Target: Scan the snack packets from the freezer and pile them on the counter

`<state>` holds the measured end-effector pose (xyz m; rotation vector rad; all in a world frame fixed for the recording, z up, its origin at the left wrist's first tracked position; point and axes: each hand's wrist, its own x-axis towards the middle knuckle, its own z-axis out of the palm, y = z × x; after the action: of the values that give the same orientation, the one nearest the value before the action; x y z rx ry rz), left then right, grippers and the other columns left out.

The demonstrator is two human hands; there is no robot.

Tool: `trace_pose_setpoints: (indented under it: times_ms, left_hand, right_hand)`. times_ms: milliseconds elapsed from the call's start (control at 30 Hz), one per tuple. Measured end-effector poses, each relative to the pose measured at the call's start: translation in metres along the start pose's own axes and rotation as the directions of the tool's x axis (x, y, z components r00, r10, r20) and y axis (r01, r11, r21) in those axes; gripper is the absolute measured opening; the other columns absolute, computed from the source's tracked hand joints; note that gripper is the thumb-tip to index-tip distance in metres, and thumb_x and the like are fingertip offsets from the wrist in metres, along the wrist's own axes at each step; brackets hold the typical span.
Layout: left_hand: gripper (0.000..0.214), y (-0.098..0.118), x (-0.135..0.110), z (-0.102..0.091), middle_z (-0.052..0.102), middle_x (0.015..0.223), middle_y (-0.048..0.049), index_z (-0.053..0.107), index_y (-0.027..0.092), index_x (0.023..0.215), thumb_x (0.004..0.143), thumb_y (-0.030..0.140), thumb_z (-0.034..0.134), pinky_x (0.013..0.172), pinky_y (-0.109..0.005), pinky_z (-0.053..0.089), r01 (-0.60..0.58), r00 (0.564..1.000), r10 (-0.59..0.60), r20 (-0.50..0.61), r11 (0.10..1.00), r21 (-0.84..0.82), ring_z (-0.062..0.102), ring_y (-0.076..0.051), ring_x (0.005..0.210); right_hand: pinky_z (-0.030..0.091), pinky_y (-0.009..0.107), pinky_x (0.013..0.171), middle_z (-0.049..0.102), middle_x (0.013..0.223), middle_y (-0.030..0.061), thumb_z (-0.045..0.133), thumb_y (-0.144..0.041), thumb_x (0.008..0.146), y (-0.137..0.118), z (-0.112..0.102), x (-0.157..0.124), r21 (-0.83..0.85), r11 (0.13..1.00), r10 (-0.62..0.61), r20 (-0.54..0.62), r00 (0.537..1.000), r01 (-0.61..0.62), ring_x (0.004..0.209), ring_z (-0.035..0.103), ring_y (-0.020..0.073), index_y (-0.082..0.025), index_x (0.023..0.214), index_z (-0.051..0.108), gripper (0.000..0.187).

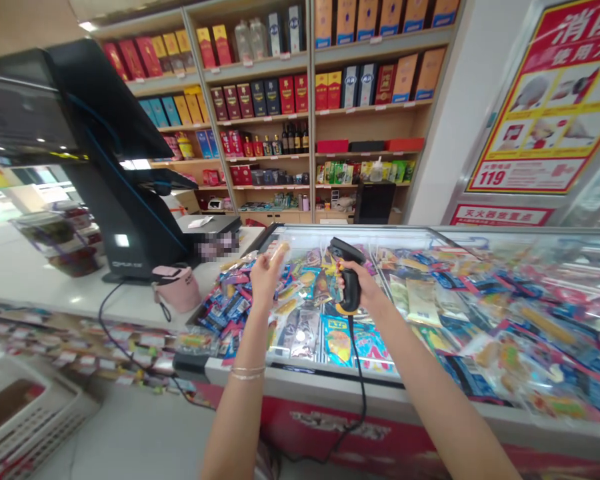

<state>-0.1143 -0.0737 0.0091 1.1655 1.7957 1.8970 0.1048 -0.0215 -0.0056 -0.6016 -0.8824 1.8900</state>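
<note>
My left hand [265, 277] is raised over the chest freezer and pinches a small yellowish packaged item [279, 251] between its fingertips. My right hand [356, 283] is wrapped round the grip of a black handheld barcode scanner [347, 270], whose head tilts left toward the item. The scanner's black cable [361, 387] hangs down past the freezer's front edge. Both hands hover above the freezer's glass lid [430, 280], with colourful packets under it.
A black checkout terminal [105, 167] stands on the white counter [25, 273] at left, with a pink pouch [177, 287] beside it. A white basket [25, 407] sits at bottom left. Shelves of boxed bottles [290, 93] line the back wall; a red poster [555, 100] hangs at right.
</note>
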Motion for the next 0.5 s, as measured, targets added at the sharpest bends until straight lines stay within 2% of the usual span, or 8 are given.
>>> trace_pose_setpoints:
  times_ms: [100, 167, 233, 300, 400, 500]
  left_hand:
    - [0.048, -0.007, 0.011, -0.049, 0.060, 0.071, -0.0016, 0.064, 0.017, 0.088, 0.074, 0.061, 0.058, 0.069, -0.030, 0.045, -0.008, 0.975, 0.075, -0.207, 0.953, 0.304, 0.055, -0.017, 0.070]
    - [0.049, -0.016, 0.014, -0.075, 0.062, 0.075, -0.0041, 0.065, 0.017, 0.094, 0.076, 0.062, 0.055, 0.074, -0.033, 0.045, 0.054, 0.954, 0.083, -0.288, 0.897, 0.439, 0.057, -0.021, 0.074]
    - [0.051, -0.028, 0.014, -0.092, 0.064, 0.078, -0.0075, 0.066, 0.017, 0.098, 0.078, 0.062, 0.052, 0.076, -0.037, 0.046, 0.124, 0.941, 0.070, -0.332, 0.840, 0.528, 0.059, -0.025, 0.079]
    - [0.053, -0.044, 0.011, -0.098, 0.066, 0.084, -0.0126, 0.067, 0.014, 0.101, 0.082, 0.059, 0.049, 0.080, -0.041, 0.046, 0.136, 0.935, 0.104, -0.340, 0.778, 0.614, 0.059, -0.029, 0.087]
    - [0.056, -0.070, 0.002, -0.094, 0.064, 0.106, -0.0199, 0.065, 0.010, 0.113, 0.086, 0.055, 0.044, 0.092, -0.048, 0.041, 0.045, 0.910, 0.281, -0.306, 0.667, 0.744, 0.054, -0.034, 0.105]
    - [0.059, -0.091, -0.004, -0.087, 0.057, 0.126, -0.0203, 0.055, 0.011, 0.129, 0.089, 0.052, 0.042, 0.101, -0.052, 0.034, -0.038, 0.877, 0.405, -0.258, 0.594, 0.804, 0.048, -0.034, 0.116]
  right_hand:
    - [0.040, 0.018, 0.037, 0.059, 0.059, -0.0008, 0.066, -0.022, 0.069, 0.020, 0.025, 0.007, 0.019, 1.000, 0.023, 0.042, 0.999, -0.023, 0.043, 0.049, 0.0079, -0.016, 0.076, 0.059, 0.011]
    - [0.040, 0.017, 0.038, 0.058, 0.057, -0.0014, 0.067, -0.022, 0.068, 0.036, 0.038, 0.012, 0.035, 0.998, 0.048, 0.068, 0.997, -0.050, 0.043, 0.049, 0.0077, -0.016, 0.075, 0.060, 0.012]
    - [0.040, 0.017, 0.038, 0.057, 0.057, -0.0021, 0.068, -0.023, 0.067, 0.052, 0.047, 0.018, 0.062, 0.996, 0.059, 0.082, 0.995, -0.064, 0.043, 0.049, 0.0075, -0.016, 0.074, 0.060, 0.013]
    - [0.041, 0.017, 0.038, 0.057, 0.058, -0.0021, 0.068, -0.023, 0.065, 0.068, 0.052, 0.023, 0.088, 0.993, 0.073, 0.087, 0.994, -0.081, 0.043, 0.048, 0.0072, -0.016, 0.073, 0.060, 0.014]
    - [0.041, 0.017, 0.039, 0.058, 0.059, -0.0014, 0.069, -0.024, 0.063, 0.090, 0.054, 0.031, 0.110, 0.987, 0.112, 0.067, 0.991, -0.119, 0.044, 0.049, 0.0068, -0.016, 0.072, 0.060, 0.016]
    - [0.042, 0.017, 0.040, 0.059, 0.060, -0.0012, 0.070, -0.026, 0.062, 0.106, 0.051, 0.036, 0.113, 0.984, 0.135, 0.040, 0.990, -0.139, 0.045, 0.051, 0.0070, -0.016, 0.071, 0.060, 0.018]
